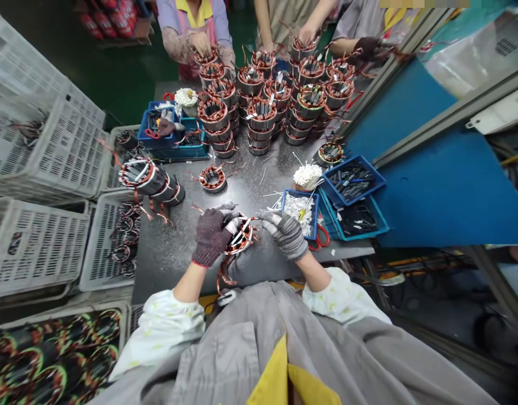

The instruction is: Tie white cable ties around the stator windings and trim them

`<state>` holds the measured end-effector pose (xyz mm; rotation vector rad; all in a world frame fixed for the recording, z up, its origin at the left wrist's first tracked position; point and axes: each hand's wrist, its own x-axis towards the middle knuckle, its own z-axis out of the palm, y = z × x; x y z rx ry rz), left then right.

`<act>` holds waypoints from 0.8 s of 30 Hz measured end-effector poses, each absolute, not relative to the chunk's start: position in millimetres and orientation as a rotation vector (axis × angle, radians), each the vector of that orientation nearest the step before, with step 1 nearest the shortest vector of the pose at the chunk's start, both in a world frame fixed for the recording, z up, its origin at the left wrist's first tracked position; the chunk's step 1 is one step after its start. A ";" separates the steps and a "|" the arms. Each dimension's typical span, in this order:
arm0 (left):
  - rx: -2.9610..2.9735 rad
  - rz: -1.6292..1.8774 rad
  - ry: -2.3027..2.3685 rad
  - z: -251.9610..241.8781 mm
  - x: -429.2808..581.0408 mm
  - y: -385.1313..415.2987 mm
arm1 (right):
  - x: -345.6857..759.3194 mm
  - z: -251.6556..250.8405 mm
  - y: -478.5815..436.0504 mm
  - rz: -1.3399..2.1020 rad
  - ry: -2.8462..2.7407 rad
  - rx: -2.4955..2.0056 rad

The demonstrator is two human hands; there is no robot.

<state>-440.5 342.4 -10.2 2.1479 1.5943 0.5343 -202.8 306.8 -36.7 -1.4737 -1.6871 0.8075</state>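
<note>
A ring-shaped stator with copper windings and white strips [241,236] lies at the table's near edge, its copper leads hanging toward my lap. My left hand [212,235], in a dark purple glove, grips the stator's left side with its fingers closed. On the other side, my right hand [287,233], in a grey striped glove, has its fingers pressed together at a copper lead that reaches out from the ring. Another copper-wound stator [212,178] sits flat just beyond my left hand. White sleeves cover both forearms.
Stacked stators [261,115] rise at the back, where several people handle them. A blue box of white pieces [301,209] and blue boxes of dark strips [354,180] stand right; tipped stators [151,180] and white crates [52,242] are left.
</note>
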 end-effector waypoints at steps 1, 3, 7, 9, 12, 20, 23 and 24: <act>2.146 0.537 1.595 -10.6 -440.7 342.1 | -200.4 -35.2 307.3 0.841 -1.680 -1.460; 2.142 0.551 1.596 -10.4 -440.6 341.5 | -197.2 -32.3 307.5 0.900 -1.579 -1.483; 2.147 0.576 1.596 -8.5 -439.1 340.3 | -200.6 -28.4 305.1 0.998 -1.274 -1.570; 2.144 0.573 1.605 -8.0 -438.5 340.0 | -205.5 -28.3 303.7 1.050 -1.208 -1.572; 2.131 0.559 1.615 -8.0 -438.2 340.1 | -211.8 -30.8 302.0 1.085 -1.146 -1.578; 2.114 0.524 1.633 -7.4 -437.7 339.8 | -211.3 -34.6 303.6 0.967 -1.330 -1.562; 2.119 0.519 1.645 -5.9 -436.9 339.3 | -211.2 -32.5 307.9 0.910 -1.500 -1.515; 2.127 0.511 1.644 -5.3 -437.0 339.4 | -213.3 -31.9 310.7 0.905 -1.554 -1.517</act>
